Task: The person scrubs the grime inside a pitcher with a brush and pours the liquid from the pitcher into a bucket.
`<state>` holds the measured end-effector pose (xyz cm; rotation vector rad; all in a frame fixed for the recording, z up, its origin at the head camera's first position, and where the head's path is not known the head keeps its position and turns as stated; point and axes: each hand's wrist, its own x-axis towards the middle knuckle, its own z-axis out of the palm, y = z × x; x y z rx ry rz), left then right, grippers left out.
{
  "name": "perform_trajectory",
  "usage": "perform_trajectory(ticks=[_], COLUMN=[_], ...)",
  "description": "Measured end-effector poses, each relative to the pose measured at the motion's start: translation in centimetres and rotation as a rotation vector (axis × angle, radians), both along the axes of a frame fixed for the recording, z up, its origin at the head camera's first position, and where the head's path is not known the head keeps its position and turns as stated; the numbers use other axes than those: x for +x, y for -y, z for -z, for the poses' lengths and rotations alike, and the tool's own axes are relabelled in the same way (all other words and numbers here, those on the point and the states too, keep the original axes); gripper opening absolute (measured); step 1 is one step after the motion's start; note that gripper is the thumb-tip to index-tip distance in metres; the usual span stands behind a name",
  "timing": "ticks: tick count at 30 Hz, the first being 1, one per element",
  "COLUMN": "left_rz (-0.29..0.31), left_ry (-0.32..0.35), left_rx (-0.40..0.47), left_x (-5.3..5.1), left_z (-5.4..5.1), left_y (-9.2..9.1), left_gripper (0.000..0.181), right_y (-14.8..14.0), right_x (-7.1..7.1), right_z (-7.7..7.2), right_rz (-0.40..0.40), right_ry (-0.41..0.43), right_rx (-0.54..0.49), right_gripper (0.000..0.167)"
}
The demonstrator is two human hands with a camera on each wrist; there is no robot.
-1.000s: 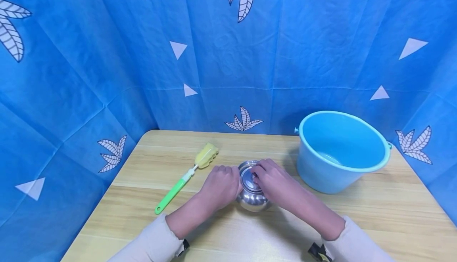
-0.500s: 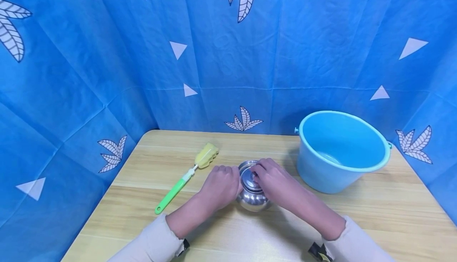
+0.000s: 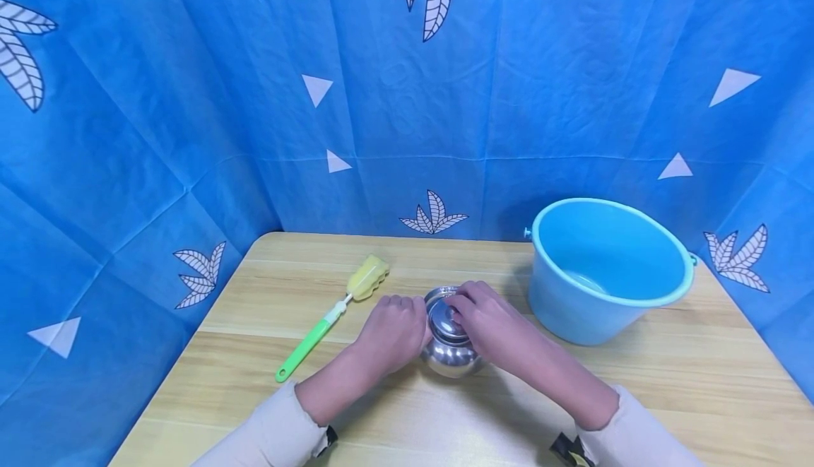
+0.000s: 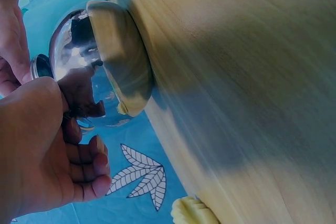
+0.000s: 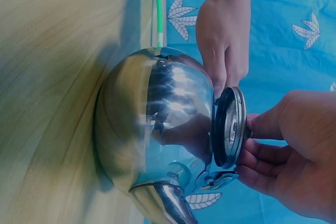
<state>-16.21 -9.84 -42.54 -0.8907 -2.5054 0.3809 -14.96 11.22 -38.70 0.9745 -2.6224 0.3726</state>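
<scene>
A shiny metal teapot (image 3: 450,359) stands upright on the table, its spout (image 5: 163,203) showing in the right wrist view. My left hand (image 3: 396,331) grips it at its left side, fingers curled at what looks like the handle, which is mostly hidden by the hand. Over the teapot's mouth is a round metal lid (image 5: 231,127). The thumb and fingers of my right hand (image 3: 492,322) pinch the lid's knob from above. Whether the lid sits fully down or is slightly raised, I cannot tell.
To the left lies a bottle brush (image 3: 311,345) with a green handle and yellow sponge head. A light blue bucket (image 3: 588,318) stands at the back right. Behind the wooden table (image 3: 222,375) hangs a blue patterned cloth (image 3: 407,99).
</scene>
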Motion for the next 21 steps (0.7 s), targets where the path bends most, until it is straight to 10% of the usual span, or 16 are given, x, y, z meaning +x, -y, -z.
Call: perform_trajectory(ticks=[21], left_rz=[0.002], left_ry=[-0.001], left_rx=[0.009], left_x=[-0.07], left_z=[0.12], left_y=[0.03], left_gripper=[0.039], right_y=[-0.52], right_x=[0.62], right_z=[-0.5], right_rz=[0.012], right_ry=[-0.004], right_rx=[0.016], right_gripper=[0.024])
